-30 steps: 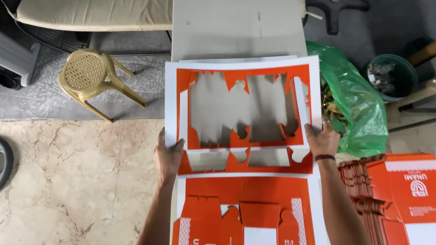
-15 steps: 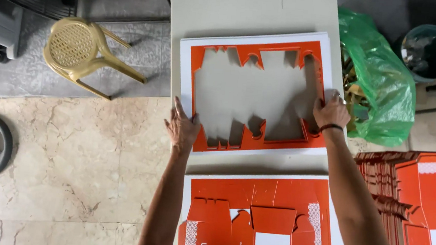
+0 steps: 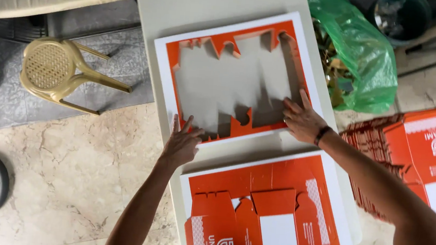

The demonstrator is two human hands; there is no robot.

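Item: orange-and-white die-cut cardboard waste frame (image 3: 172, 76), lying flat at twelve o'clock on pale desk (image 3: 207, 1). Left hand (image 3: 180, 144) and right hand (image 3: 302, 120), fingers spread flat, press its near edge, apparently steadying it. Uncut orange printed carton sheet (image 3: 268, 211) at six o'clock.

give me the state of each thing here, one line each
left hand: open, flat on the cutout sheet's lower left edge
right hand: open, pressing the sheet's lower right
cutout sheet: lying flat, middle punched out
uncut sheet: flat, box shape intact
green bag: open, crumpled, holding scraps
plastic stool: tipped on its side
box blanks: flat, stacked
table: bearing both sheets
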